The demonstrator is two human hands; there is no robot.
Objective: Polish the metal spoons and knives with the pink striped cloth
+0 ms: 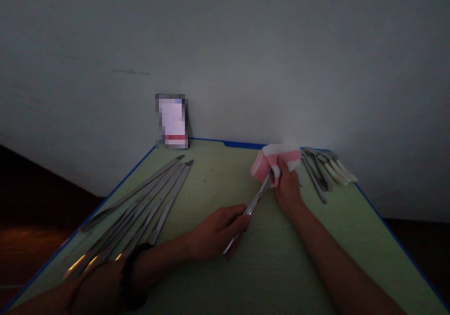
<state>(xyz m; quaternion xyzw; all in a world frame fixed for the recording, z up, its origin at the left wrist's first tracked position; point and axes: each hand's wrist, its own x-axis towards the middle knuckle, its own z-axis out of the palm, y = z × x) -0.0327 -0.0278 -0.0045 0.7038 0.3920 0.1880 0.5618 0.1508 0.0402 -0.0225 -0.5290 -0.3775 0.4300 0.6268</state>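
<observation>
My left hand (pixel 218 233) is closed round the handle end of a long metal utensil (pixel 251 208) that slants up to the right over the green table (pixel 218 179). My right hand (pixel 288 186) is closed on a pink and white cloth (pixel 276 161) wrapped round the utensil's far end. A dark band sits on my left wrist.
Several long metal utensils (pixel 147 202) lie in a fanned row on the table's left side. More cutlery, some with white handles (pixel 326 168), lies at the far right corner. A blurred card (pixel 172 121) leans against the wall at the back. The table has blue edges.
</observation>
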